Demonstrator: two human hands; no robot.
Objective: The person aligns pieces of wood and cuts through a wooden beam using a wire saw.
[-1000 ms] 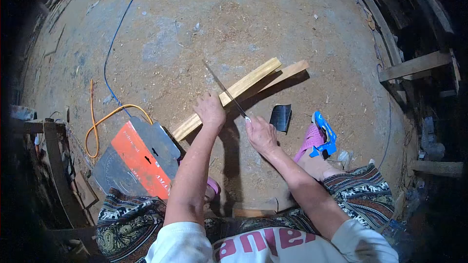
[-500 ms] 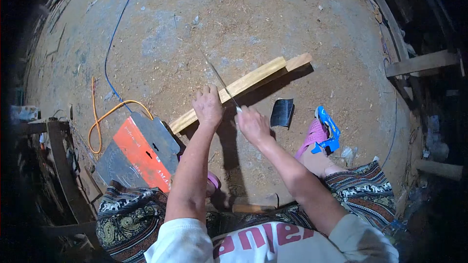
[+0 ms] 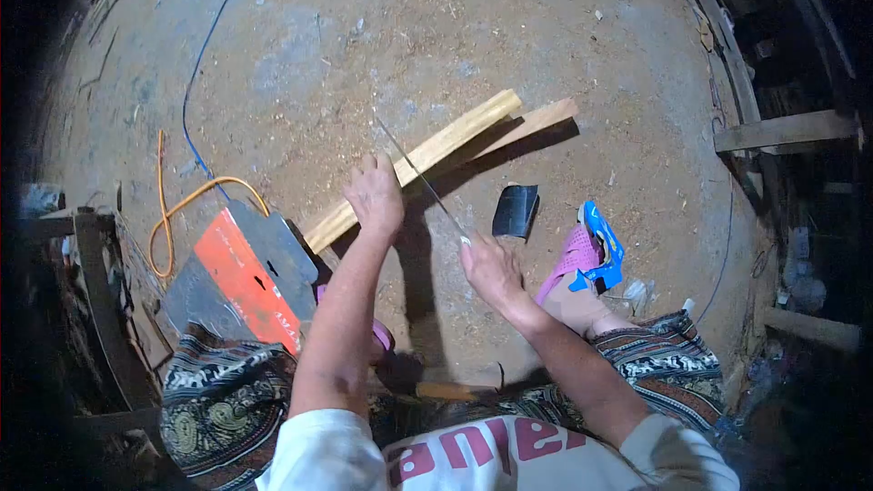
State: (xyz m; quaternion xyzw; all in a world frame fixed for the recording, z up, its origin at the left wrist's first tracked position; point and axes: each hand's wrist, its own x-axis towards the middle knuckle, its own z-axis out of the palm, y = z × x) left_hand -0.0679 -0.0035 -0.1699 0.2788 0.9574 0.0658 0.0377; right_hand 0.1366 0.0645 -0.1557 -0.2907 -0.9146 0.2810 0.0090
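Note:
My left hand (image 3: pixel 375 193) grips a long pale wooden piece (image 3: pixel 459 134), its fingers bent over the top edge. A thin, long blade (image 3: pixel 420 175) lies across that piece just right of the hand. My right hand (image 3: pixel 492 270) is closed around the near end of the blade's tool, whose handle is mostly hidden. A second wooden piece (image 3: pixel 536 120) lies on the ground beneath and beside the first, its far end sticking out to the right.
A black curved piece (image 3: pixel 516 212) lies right of the wood, near a blue object (image 3: pixel 605 245) by my pink shoe (image 3: pixel 576 253). At left are an orange-and-grey sheet (image 3: pixel 245 271), an orange cord (image 3: pixel 164 225) and a blue cable (image 3: pixel 190 91). Wooden frames stand at both sides.
My right hand has drawn back toward my body with the blade. The upper wooden piece's far end has shifted away from the second piece, and the view has moved slightly.

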